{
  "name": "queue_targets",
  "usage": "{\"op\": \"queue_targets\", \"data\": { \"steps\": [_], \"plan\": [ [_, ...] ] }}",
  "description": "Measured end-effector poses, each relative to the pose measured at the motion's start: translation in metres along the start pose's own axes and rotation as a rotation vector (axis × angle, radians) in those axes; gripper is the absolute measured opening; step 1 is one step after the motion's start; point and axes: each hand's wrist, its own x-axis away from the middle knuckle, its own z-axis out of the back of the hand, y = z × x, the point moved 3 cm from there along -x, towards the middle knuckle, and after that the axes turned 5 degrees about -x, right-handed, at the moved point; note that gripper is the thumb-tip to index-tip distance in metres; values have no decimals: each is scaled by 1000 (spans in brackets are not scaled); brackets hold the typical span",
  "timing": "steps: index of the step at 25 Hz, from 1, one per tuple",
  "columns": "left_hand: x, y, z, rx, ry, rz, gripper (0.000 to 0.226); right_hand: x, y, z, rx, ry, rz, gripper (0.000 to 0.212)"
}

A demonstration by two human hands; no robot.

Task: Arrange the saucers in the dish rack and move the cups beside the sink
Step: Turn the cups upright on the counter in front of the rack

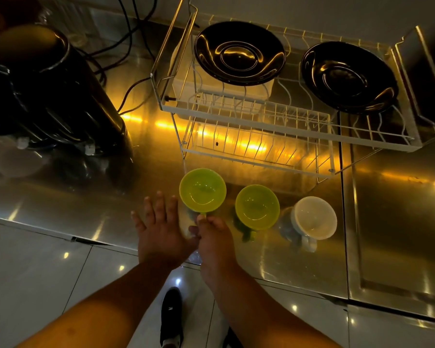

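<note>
Two black saucers lie in the top tier of the wire dish rack: one saucer at the left, the other saucer at the right. Three cups stand in a row on the steel counter in front of the rack: a green cup, a second green cup and a white cup. My right hand pinches the handle of the left green cup. Beside that cup, my left hand is spread flat with fingers apart, holding nothing.
A tall dark appliance with black cables stands at the back left of the counter. The counter's front edge runs just under my wrists. Below it are pale floor tiles and a black shoe.
</note>
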Motion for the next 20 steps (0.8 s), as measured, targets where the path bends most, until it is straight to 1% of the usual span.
{"op": "queue_targets", "data": {
  "steps": [4, 12, 20],
  "plan": [
    [-1, -1, -3, -25, -21, 5, 111, -4, 2, 0, -11, 7, -40, 11],
    [-1, 1, 2, -10, -23, 9, 108, -10, 10, -2, -34, 61, -54, 10],
    [-1, -1, -3, -27, -10, 8, 108, -17, 16, 0, -74, 23, -99, 10]
  ]
}}
